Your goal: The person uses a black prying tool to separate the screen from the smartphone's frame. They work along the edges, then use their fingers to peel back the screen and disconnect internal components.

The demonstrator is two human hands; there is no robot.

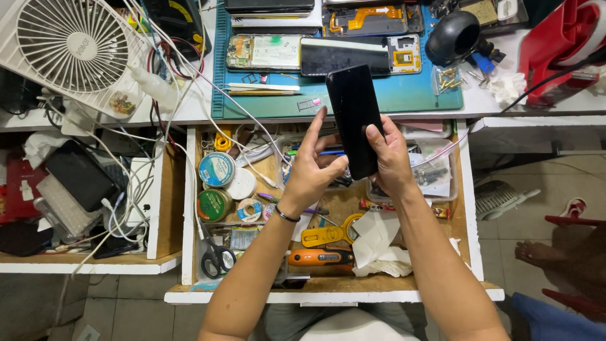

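A black smartphone [353,113] is held upright above an open wooden drawer [334,287]. My right hand [391,161] grips the phone's lower part, thumb pressed on its dark face. My left hand [312,167] touches the phone's left edge with the thumb, its other fingers spread and raised. A dark bracelet circles my left wrist.
A blue work mat [416,95] carries several opened phones and parts. The drawer holds tape rolls [216,169], scissors [216,256], an orange tool [320,257] and white tissue [375,246]. A white fan [72,44] and tangled cables sit left; another person's bare foot [540,252] is at the right.
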